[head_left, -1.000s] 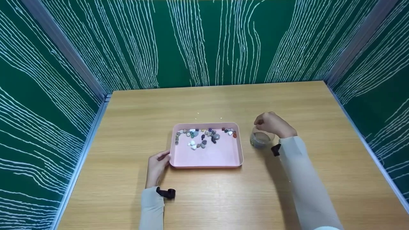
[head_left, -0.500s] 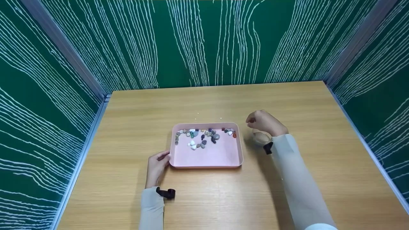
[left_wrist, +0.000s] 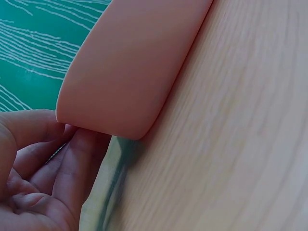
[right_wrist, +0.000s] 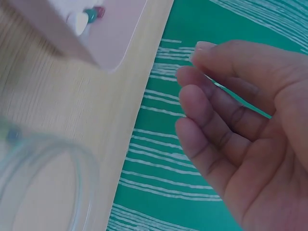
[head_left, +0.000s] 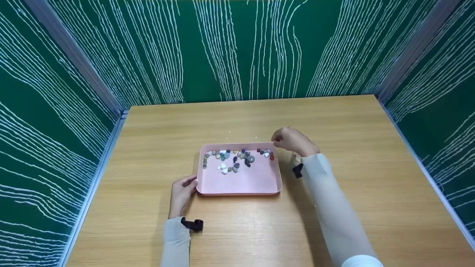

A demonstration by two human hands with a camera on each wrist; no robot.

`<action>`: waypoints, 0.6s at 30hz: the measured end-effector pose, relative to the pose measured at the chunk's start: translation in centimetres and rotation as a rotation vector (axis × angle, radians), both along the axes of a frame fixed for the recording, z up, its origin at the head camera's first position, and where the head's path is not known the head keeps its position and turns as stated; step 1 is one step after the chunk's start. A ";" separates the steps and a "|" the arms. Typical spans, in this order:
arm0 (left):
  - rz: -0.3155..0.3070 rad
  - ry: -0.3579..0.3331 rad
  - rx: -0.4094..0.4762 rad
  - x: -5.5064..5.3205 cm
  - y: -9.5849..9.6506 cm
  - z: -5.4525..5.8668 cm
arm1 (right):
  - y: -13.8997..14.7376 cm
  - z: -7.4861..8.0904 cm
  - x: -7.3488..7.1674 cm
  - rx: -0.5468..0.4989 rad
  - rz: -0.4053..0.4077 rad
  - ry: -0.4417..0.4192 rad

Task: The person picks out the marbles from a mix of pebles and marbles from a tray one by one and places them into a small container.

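A shallow pink tray (head_left: 256, 181) lies on the wooden table, with small colored stones (head_left: 224, 168) along its far part. At its near left corner my left hand (head_left: 182, 194) holds the tray's rim; the left wrist view shows the curled fingers (left_wrist: 67, 168) against the tray wall. Just off the tray's far right corner is my right hand (head_left: 297, 141), thumb and fingertips brought close together. In the right wrist view the same hand (right_wrist: 240, 115) shows no object, though something tiny between the fingertips could be hidden. A clear glass jar (right_wrist: 86, 178) stands below the right wrist.
Mostly covered by the right wrist in the head view, the jar stands right of the tray. A few tiny white specks (head_left: 256, 137) dot the wooden table (head_left: 237, 230) behind the tray. Green panels with white lines (head_left: 252, 48) enclose the back and sides.
My right hand has moved left from above the glass jar to the tray's far right corner, its fingers staying close together. My left hand and the tray look unmoved.
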State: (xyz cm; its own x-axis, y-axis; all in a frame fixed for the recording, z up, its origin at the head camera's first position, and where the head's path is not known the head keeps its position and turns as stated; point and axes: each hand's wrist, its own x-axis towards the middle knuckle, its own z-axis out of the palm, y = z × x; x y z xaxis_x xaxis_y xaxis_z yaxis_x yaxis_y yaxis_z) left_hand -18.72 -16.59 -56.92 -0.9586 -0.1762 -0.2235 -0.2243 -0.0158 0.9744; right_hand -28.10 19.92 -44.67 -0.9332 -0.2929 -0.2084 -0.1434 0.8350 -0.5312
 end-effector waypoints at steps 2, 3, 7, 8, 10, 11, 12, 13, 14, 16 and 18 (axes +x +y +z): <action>-0.003 -0.002 -0.003 0.0 0.0 0.0 | -0.7 0.1 -0.1 -0.001 0.011 0.001; -0.004 -0.003 -0.005 0.0 0.0 0.1 | -1.0 0.1 -0.2 0.000 0.017 0.003; -0.003 -0.006 0.000 0.0 0.0 0.0 | -2.3 -0.1 -0.4 -0.011 0.039 0.003; -0.001 -0.008 0.001 0.0 0.0 0.0 | -2.6 -0.1 -0.5 -0.015 0.045 0.004; -0.001 -0.009 0.000 0.0 0.0 0.0 | -3.2 -0.2 -0.6 -0.023 0.056 0.004; 0.001 -0.010 0.001 0.0 0.0 0.0 | -3.5 -0.3 -0.6 -0.026 0.075 0.015; 0.003 -0.010 0.003 0.0 0.0 0.0 | -3.7 -0.3 -0.7 -0.026 0.087 0.020; 0.006 -0.014 0.004 0.0 0.0 0.1 | -4.0 -0.4 -0.7 -0.027 0.099 0.023; 0.010 -0.016 0.008 -0.1 0.0 0.1 | -4.2 -0.5 -0.8 -0.029 0.110 0.025; 0.014 -0.017 0.021 -0.1 0.0 0.1 | -4.7 -0.6 -0.9 -0.032 0.128 0.027; 0.014 -0.015 0.036 -0.1 0.0 0.2 | -5.2 -0.7 -1.0 -0.036 0.139 0.026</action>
